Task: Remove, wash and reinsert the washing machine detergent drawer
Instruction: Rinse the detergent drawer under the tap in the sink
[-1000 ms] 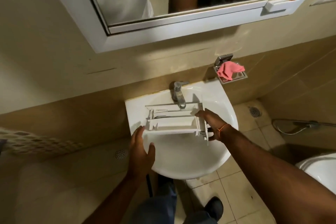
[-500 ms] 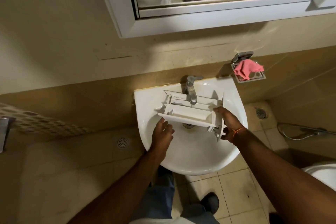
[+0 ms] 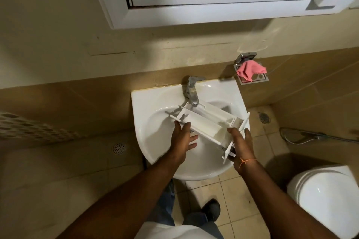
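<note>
The white plastic detergent drawer [image 3: 204, 122] lies tilted across the white sink basin [image 3: 155, 141], its back end under the chrome tap [image 3: 191, 91]. My right hand [image 3: 240, 145] grips the drawer's front panel end at the right. My left hand [image 3: 183, 139] touches the drawer's near left side from below, fingers spread. No water runs from the tap.
A pink cloth [image 3: 250, 71] sits in a metal soap holder on the wall at the right. A white toilet [image 3: 328, 198] stands at lower right. A mirror cabinet [image 3: 213, 11] hangs above. A spray hose [image 3: 310, 136] runs along the right wall. Floor drains lie on either side.
The drawer has turned from level to slanting, its front end swung toward me on the right. My left hand moved from the sink rim up to the drawer's side.
</note>
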